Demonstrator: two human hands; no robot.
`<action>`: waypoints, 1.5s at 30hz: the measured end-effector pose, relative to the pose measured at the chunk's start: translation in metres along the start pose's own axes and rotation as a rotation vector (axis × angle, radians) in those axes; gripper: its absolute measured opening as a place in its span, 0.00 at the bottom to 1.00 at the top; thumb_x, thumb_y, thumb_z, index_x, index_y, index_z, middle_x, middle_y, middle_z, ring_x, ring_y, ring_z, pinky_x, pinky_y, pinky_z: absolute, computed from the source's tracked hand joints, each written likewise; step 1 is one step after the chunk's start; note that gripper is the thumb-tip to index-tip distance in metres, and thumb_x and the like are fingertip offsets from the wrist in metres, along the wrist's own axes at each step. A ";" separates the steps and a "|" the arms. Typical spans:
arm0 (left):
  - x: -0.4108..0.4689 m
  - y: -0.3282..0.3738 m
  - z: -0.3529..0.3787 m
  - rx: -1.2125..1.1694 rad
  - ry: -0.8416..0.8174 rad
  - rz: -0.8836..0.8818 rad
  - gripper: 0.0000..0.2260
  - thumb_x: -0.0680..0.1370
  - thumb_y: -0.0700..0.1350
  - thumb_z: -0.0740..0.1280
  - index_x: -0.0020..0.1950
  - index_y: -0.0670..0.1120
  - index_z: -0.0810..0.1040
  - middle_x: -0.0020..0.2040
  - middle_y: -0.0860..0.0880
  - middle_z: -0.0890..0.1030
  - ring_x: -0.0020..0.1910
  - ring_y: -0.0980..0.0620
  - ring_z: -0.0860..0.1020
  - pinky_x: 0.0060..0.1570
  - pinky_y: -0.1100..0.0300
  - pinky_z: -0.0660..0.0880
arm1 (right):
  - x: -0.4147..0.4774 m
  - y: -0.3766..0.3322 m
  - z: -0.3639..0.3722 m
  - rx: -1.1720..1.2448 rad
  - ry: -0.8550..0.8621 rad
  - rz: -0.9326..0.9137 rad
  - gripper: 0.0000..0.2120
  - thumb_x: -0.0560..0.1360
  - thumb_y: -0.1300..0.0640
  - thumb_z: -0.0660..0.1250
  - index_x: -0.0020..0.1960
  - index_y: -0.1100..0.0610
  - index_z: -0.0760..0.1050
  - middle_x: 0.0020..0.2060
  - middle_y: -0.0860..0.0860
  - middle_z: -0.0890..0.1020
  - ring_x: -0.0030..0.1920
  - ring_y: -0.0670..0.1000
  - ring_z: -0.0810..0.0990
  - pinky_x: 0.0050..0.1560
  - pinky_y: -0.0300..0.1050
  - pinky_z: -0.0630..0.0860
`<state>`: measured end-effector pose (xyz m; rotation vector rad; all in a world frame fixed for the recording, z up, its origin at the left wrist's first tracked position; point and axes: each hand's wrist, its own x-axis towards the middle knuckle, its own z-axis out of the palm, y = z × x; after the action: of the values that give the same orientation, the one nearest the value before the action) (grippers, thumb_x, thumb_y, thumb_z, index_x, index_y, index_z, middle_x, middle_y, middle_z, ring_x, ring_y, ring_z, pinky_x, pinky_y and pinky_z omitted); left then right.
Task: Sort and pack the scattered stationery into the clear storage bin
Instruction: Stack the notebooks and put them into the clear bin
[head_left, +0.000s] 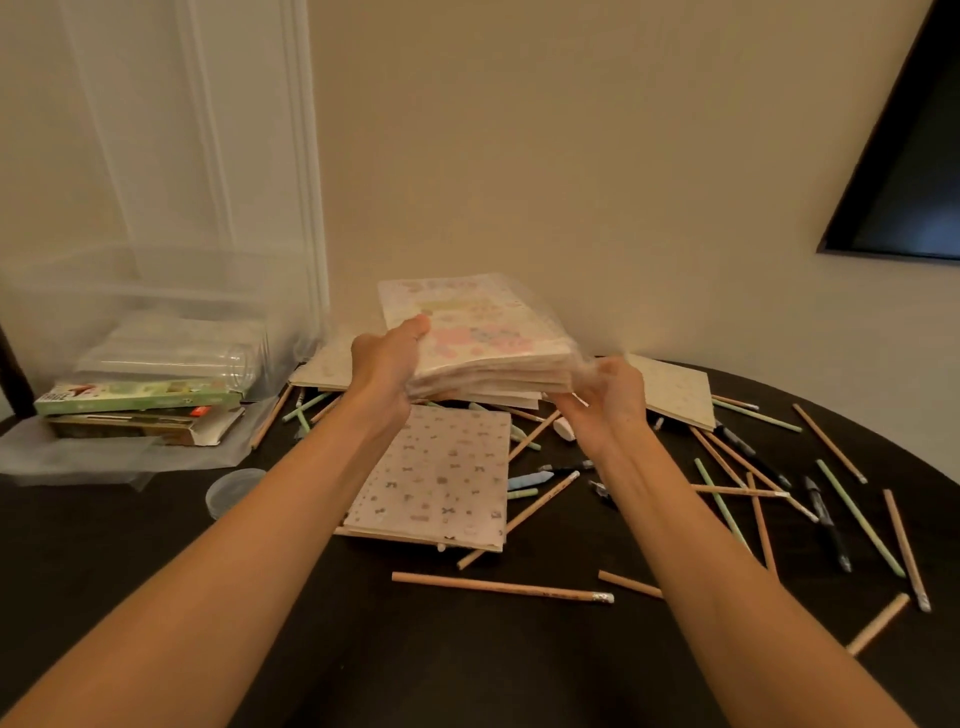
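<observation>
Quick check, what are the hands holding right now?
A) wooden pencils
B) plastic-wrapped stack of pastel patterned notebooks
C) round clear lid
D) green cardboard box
B: left hand and right hand grip the plastic-wrapped stack of pastel patterned notebooks, held above the dark table.

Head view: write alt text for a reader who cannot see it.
The left hand and right hand hold a plastic-wrapped stack of patterned notebooks above a dark table. Scattered pencils and pens lie around a flat notebook, with the clear storage bin at the left.
</observation>
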<state>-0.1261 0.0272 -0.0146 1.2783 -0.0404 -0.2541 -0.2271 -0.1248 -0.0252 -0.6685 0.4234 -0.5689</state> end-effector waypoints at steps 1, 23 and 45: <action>0.016 0.003 0.001 -0.001 0.010 0.001 0.33 0.66 0.53 0.72 0.66 0.40 0.70 0.61 0.43 0.77 0.57 0.41 0.77 0.57 0.43 0.75 | 0.009 0.003 0.008 0.058 -0.030 0.008 0.07 0.76 0.62 0.57 0.52 0.62 0.72 0.56 0.62 0.76 0.49 0.58 0.78 0.42 0.49 0.80; 0.121 0.224 -0.062 1.249 -0.160 0.012 0.22 0.70 0.64 0.68 0.37 0.45 0.73 0.40 0.45 0.81 0.40 0.47 0.81 0.41 0.54 0.81 | 0.120 -0.015 0.263 -0.191 -0.009 0.228 0.05 0.70 0.72 0.63 0.40 0.64 0.72 0.42 0.59 0.78 0.45 0.57 0.78 0.52 0.52 0.78; 0.276 0.198 -0.215 1.863 -0.763 0.059 0.20 0.67 0.61 0.72 0.40 0.48 0.68 0.43 0.53 0.73 0.38 0.55 0.70 0.34 0.64 0.63 | 0.210 0.196 0.364 -0.464 -0.361 0.672 0.05 0.75 0.65 0.64 0.48 0.66 0.76 0.44 0.59 0.80 0.45 0.55 0.80 0.48 0.48 0.78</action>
<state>0.2115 0.2240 0.0804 2.9110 -1.2014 -0.7086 0.1977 0.0389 0.0623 -0.9893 0.4107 0.2995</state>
